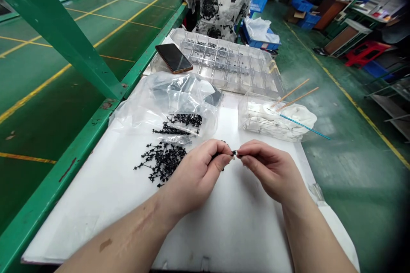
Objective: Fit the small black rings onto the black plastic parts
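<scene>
Black plastic piece (234,152) pinched between left fingers (221,155) and right fingers (248,152)

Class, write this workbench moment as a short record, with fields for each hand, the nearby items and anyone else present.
left hand: left hand pinches a small black plastic piece
right hand: right hand pinches the same piece from the other side
beside hands: black plastic sprigs on a white sheet
farther: clear compartment tray holding small dark parts; smartphone
others: co-worker in a floral top
</scene>
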`<state>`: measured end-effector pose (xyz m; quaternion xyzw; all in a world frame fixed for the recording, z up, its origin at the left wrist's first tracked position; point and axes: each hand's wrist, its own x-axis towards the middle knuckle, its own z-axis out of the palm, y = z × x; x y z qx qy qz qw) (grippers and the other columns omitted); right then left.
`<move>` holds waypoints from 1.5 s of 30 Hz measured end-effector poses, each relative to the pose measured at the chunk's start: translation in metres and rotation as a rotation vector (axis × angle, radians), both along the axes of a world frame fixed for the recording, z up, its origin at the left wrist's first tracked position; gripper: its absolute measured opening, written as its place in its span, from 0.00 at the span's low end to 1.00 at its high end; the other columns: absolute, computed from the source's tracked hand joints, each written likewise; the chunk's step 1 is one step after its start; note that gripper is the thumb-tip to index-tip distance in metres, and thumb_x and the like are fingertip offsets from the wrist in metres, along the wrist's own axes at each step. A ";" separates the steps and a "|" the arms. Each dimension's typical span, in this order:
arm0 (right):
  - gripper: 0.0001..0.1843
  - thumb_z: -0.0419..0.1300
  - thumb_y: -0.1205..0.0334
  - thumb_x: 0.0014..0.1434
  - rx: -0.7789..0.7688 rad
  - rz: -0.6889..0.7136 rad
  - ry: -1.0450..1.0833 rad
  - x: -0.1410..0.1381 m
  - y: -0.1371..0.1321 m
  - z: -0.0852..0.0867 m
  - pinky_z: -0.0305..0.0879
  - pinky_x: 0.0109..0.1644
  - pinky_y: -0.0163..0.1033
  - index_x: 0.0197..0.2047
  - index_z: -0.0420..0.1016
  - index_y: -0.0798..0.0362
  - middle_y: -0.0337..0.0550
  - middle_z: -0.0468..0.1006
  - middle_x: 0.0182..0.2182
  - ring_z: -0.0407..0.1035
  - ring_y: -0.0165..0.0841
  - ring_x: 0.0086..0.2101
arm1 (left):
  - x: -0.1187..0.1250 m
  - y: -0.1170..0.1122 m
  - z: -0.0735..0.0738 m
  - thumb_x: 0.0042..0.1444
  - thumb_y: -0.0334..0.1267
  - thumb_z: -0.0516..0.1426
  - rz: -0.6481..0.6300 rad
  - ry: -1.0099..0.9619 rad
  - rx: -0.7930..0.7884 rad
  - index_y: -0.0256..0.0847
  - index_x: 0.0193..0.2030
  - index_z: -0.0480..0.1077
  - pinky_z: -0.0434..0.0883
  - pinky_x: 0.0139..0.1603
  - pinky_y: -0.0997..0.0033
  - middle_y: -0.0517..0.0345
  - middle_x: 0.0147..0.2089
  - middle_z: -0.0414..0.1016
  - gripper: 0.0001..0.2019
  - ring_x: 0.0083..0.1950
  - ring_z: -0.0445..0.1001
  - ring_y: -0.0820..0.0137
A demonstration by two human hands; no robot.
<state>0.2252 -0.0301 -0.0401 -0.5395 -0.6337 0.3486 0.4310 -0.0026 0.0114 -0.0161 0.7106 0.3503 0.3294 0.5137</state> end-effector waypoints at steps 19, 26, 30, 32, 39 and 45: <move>0.09 0.81 0.61 0.56 -0.112 0.079 0.626 -0.003 -0.011 0.010 0.74 0.33 0.38 0.40 0.90 0.43 0.43 0.82 0.32 0.78 0.34 0.33 | 0.003 -0.002 -0.007 0.75 0.31 0.55 -0.074 0.038 0.123 0.43 0.44 0.71 0.66 0.39 0.72 0.64 0.37 0.74 0.07 0.36 0.71 0.71; 0.11 0.82 0.64 0.53 -0.106 0.050 0.655 -0.005 -0.011 0.011 0.72 0.32 0.37 0.37 0.88 0.43 0.41 0.81 0.32 0.74 0.32 0.31 | 0.002 -0.004 -0.007 0.75 0.31 0.55 -0.071 0.021 0.139 0.43 0.44 0.72 0.66 0.38 0.72 0.64 0.37 0.74 0.06 0.36 0.71 0.71; 0.09 0.82 0.61 0.53 -0.086 0.011 0.583 -0.006 -0.010 0.011 0.73 0.32 0.38 0.36 0.88 0.44 0.40 0.81 0.29 0.75 0.33 0.29 | 0.002 -0.005 -0.007 0.75 0.31 0.55 -0.073 0.021 0.129 0.43 0.44 0.72 0.67 0.39 0.71 0.63 0.38 0.75 0.06 0.37 0.72 0.70; 0.08 0.81 0.61 0.56 -0.054 -0.036 0.499 -0.007 -0.011 0.011 0.76 0.34 0.38 0.38 0.89 0.43 0.42 0.82 0.31 0.77 0.34 0.32 | 0.002 -0.005 -0.007 0.75 0.31 0.55 -0.078 0.028 0.123 0.43 0.44 0.72 0.68 0.41 0.71 0.62 0.38 0.76 0.06 0.38 0.73 0.70; 0.14 0.77 0.68 0.60 0.112 -0.101 0.221 -0.011 -0.018 0.011 0.75 0.39 0.35 0.46 0.89 0.40 0.40 0.84 0.38 0.78 0.32 0.38 | 0.003 -0.006 -0.008 0.75 0.31 0.55 -0.098 0.039 0.129 0.42 0.43 0.71 0.67 0.41 0.71 0.62 0.39 0.75 0.06 0.39 0.73 0.70; 0.14 0.77 0.69 0.60 0.197 -0.088 0.092 -0.014 -0.020 0.012 0.71 0.35 0.35 0.45 0.88 0.41 0.38 0.82 0.38 0.76 0.31 0.36 | 0.004 -0.005 -0.009 0.75 0.32 0.55 -0.111 0.042 0.114 0.43 0.43 0.71 0.67 0.41 0.70 0.61 0.39 0.74 0.07 0.38 0.72 0.69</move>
